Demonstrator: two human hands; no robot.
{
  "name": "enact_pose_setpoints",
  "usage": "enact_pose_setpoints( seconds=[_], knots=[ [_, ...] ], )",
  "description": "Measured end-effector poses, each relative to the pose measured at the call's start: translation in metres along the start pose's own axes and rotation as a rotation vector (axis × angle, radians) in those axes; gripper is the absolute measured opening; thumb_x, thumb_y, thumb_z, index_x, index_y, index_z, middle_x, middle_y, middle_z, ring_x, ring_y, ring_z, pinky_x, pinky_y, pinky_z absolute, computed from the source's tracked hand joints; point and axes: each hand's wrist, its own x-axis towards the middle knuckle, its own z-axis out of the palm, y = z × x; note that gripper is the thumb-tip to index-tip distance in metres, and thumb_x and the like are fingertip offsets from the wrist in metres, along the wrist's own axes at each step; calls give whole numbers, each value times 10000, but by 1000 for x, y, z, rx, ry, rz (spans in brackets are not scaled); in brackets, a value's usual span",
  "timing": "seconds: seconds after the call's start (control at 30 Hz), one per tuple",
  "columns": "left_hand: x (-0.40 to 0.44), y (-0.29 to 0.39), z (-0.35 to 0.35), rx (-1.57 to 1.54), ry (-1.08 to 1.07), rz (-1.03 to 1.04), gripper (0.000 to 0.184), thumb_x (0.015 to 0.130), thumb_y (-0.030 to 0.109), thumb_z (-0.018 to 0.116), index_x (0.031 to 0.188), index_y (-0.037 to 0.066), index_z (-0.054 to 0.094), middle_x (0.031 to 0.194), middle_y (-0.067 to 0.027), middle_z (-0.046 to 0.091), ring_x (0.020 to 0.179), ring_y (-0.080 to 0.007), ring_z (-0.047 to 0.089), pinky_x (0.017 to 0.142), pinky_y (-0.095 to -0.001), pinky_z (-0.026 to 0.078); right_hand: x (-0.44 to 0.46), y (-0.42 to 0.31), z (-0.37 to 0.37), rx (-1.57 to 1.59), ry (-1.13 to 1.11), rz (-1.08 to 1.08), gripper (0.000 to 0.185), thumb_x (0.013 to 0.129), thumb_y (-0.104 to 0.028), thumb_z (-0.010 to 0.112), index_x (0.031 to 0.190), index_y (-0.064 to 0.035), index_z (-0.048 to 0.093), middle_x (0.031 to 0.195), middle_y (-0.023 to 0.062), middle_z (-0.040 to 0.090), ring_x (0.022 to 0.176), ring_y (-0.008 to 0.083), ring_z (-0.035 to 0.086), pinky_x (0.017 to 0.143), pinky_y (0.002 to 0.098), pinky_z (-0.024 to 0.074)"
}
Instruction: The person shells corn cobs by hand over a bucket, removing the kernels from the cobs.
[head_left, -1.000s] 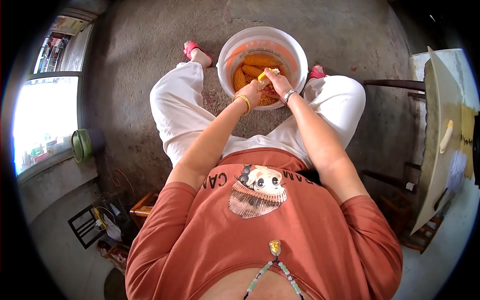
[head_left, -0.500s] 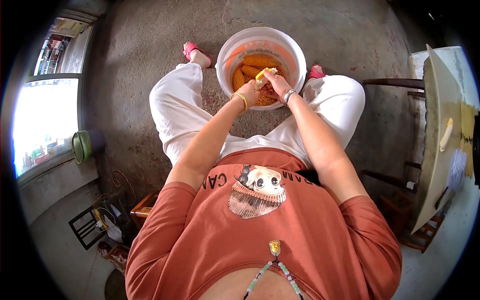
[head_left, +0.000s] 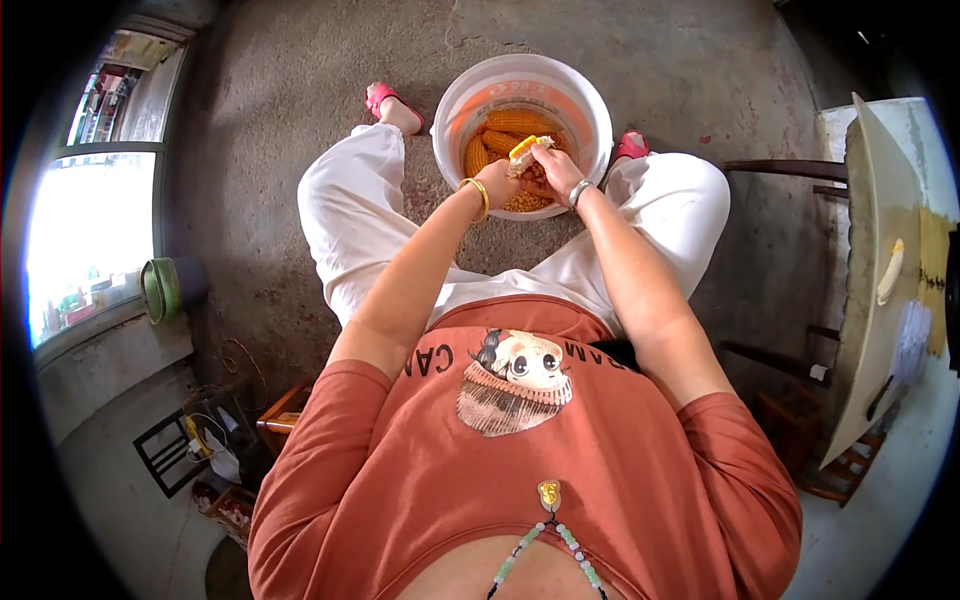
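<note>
Left hand (head_left: 494,184) grasps cob's (head_left: 517,166) near end; a loose grip could let it twist out, a hard push could flick kernels (head_left: 522,149) past bucket's (head_left: 604,130) rim. Cob sits over bucket, long axis slanting from left hand forward-right; can't tell which end is tip. Right hand (head_left: 561,172) grasps cob too, near far end.

Bucket (head_left: 456,105), on floor (head_left: 690,60).
In bucket: corn ears (head_left: 515,121); loose kernels (head_left: 525,202), nearer the wearer than the ears.
Over bucket: cob (head_left: 523,153), between left hand (head_left: 496,183) and right hand (head_left: 556,170).
Left of bucket: left sandal (head_left: 378,96); farther out, window (head_left: 95,240).
Right of bucket: right sandal (head_left: 632,145); farther out, table (head_left: 885,190).
</note>
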Motion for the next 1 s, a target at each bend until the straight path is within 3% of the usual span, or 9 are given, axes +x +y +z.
enact_pose_setpoints(
  seconds=[0.2,0.33,0.53,0.63,0.7,0.8,0.9,1.0],
  knots=[
    [-13,9,2,150,107,19,332,810,271,611,985,-5,551,911,-217,628,880,-332,610,774,-380,461,-3,-12,7,14,126,64,387,928,-436,462,994,-69,564,896,37,609,810,143,608,725,320,528],
    [-23,21,1,217,121,-33,362,819,289,591,1023,-4,531,957,-246,616,929,-384,586,803,-404,452,-1,-9,5,138,162,-8,408,925,-447,462,1019,-64,566,934,48,606,830,157,610,759,333,524],
    [-14,15,-2,129,78,-10,351,824,276,574,1021,-12,542,960,-241,617,940,-374,588,802,-412,451,5,2,0,89,60,-50,411,924,-428,472,1070,-53,553,968,61,603,862,168,610,783,341,523],
    [-21,20,-2,191,86,-18,351,812,195,552,1079,-18,469,994,-247,612,954,-362,594,823,-419,459,7,3,-1,136,49,-64,417,916,-432,486,1075,-52,547,984,63,599,869,169,609,779,335,526],
    [-28,26,1,240,174,-36,332,812,199,553,1069,13,454,970,-232,622,922,-362,604,789,-431,466,4,0,1,151,50,-82,424,907,-442,498,1074,-54,545,998,65,597,872,168,609,779,331,528],
    [-35,28,8,317,252,-10,318,824,243,562,1034,54,415,909,-210,631,858,-381,607,728,-465,462,-6,-13,10,214,119,-102,442,880,-482,527,1042,-71,549,955,50,588,837,156,602,757,318,527],
    [-40,34,10,375,269,-2,316,829,257,562,1031,75,401,875,-191,639,821,-387,611,698,-477,464,-20,-26,22,43,246,-119,456,856,-523,542,1011,-94,549,885,23,570,787,131,585,703,297,519],
    [-43,39,8,392,254,-21,303,832,252,557,1031,81,405,874,-185,641,825,-382,614,701,-471,468,-5,-12,8,-85,232,-128,439,846,-532,551,977,-113,549,825,-4,549,748,108,567,645,275,504]
  ],
)
